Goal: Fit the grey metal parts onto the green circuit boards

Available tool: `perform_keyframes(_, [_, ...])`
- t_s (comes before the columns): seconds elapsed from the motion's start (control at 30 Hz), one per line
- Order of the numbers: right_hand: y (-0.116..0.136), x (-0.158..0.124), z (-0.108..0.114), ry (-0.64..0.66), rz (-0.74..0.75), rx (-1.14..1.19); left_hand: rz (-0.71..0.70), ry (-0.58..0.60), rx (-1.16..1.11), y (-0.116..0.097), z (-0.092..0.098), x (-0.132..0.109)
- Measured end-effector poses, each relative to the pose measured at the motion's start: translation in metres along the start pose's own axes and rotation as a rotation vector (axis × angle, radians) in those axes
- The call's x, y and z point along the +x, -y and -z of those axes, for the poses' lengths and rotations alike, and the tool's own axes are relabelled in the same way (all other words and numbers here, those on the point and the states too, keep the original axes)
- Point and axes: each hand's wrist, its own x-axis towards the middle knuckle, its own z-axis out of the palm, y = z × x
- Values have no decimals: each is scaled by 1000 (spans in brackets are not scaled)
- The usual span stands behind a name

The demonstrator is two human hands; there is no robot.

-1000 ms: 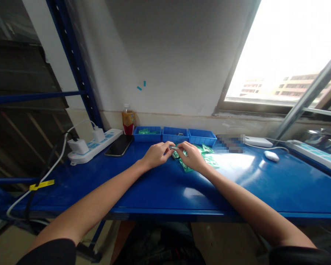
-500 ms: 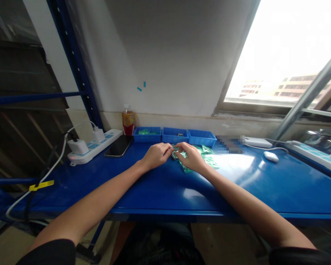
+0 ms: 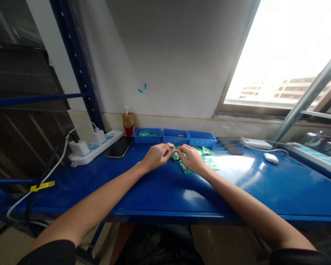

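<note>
My left hand (image 3: pixel 157 156) and my right hand (image 3: pixel 192 158) meet fingertip to fingertip above the blue table. Both have thumb and forefinger pinched together around a small pale piece (image 3: pixel 174 149), mostly covered by the fingers; its kind is too small to tell. Just below the fingertips lies a small dark green and silvery part (image 3: pixel 175 156). Shiny green packets (image 3: pixel 210 162) are spread on the table beside and partly behind my right hand.
Three blue bins stand along the wall: a left bin (image 3: pixel 148 140) with green pieces, a middle bin (image 3: pixel 171 140) with small parts, and a right bin (image 3: pixel 202 142). A phone (image 3: pixel 119 147), power strip (image 3: pixel 91 150) and bottle (image 3: pixel 128 123) are leftward; a white earbud case (image 3: pixel 271 158) lies right.
The fingertips of both hands have come closer together, and my right fingers have closed into a pinch. A small pale piece now shows between them. The view has shifted slightly.
</note>
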Motion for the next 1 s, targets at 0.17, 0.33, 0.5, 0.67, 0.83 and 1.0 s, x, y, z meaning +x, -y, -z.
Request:
perform_keyframes(0.17, [0,-1,-1,-23,-31,37,22,7,59,-1,1,1])
perform_keyframes(0.33, [0,-2,-1,-36,1,41,2,23,76,-2,2,1])
perform_keyframes(0.5, [2,-1,0,-47,14,44,10,34,31,-2,3,1])
perform_keyframes(0.67, [2,0,2,-59,-4,35,-1,3,-24,-3,3,1])
perform_keyframes(0.83, [1,0,2,-43,-17,29,5,3,26,-1,1,1])
perform_keyframes(1.0, [1,-2,1,-33,0,44,10,14,37,-2,2,2])
